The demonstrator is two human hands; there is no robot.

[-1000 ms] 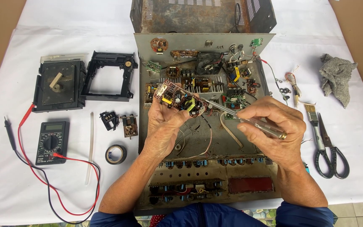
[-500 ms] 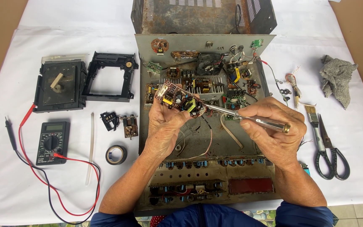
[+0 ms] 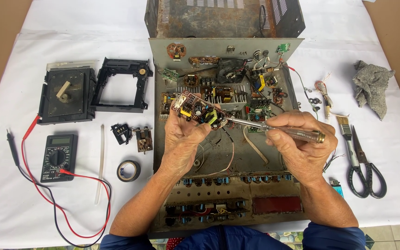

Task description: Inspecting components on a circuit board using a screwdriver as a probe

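My left hand (image 3: 184, 141) holds a small circuit board (image 3: 199, 111) with yellow, green and black parts, tilted up over the open chassis (image 3: 255, 180). My right hand (image 3: 302, 146) grips a clear-handled screwdriver (image 3: 278, 128) with a brass end cap. Its metal shaft points left and its tip touches the right edge of the small board. Both hands hover above the chassis floor with its loose wires and larger boards.
A rusty metal cover (image 3: 223, 18) stands behind the chassis. Left: two black plastic frames (image 3: 68, 95) (image 3: 120, 83), multimeter (image 3: 59, 157) with red and black leads, tape roll (image 3: 128, 170), small parts (image 3: 133, 135). Right: grey rag (image 3: 372, 85), brush (image 3: 348, 139), scissors (image 3: 366, 166), lighter (image 3: 336, 186).
My right hand has shifted the screwdriver slightly, keeping its tip at the small board. The left hand keeps the board in about the same place.
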